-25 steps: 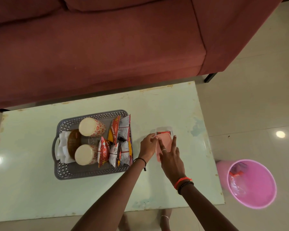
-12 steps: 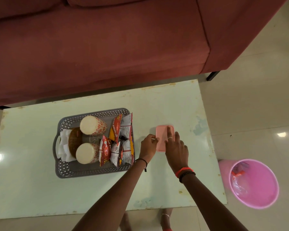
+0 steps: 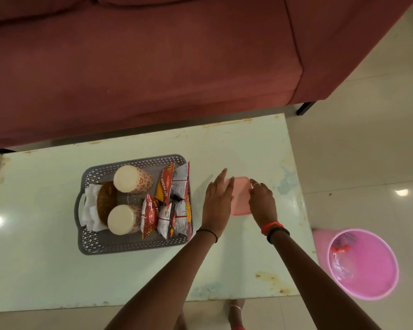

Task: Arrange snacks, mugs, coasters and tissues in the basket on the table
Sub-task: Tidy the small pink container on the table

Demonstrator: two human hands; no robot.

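A person's two hands work at a pale green glass worktop (image 3: 57, 270), its edges flecked with rust-coloured stains, in a room with glossy cream floor tiles (image 3: 367, 139). A grey perforated basket (image 3: 88, 234) stands on the worktop and is already packed: white tissues (image 3: 90, 208) against its left wall, brown woven coasters (image 3: 105, 201) on edge beside them, two cream mugs (image 3: 131, 178) with red flower prints in its middle, pale round faces up, and a row of snack packets (image 3: 169, 201) along its right side. Just right of the basket a flat pink box (image 3: 241, 198) lies on the glass, outside the basket. The left hand (image 3: 216, 201) is flat with straight fingers, between the basket and the box, fingertips at the box's far left corner. The right hand (image 3: 262, 202), red and black bands at the wrist, has its fingers bent over the box's right edge; whether it grips the box cannot be told. The hands are apart, one on either side of the box. Beyond the basket a maroon sofa (image 3: 153, 67) fills the far side of the room. Well to the right of the basket, off the worktop, a pink bin (image 3: 365, 263) stands on the floor.
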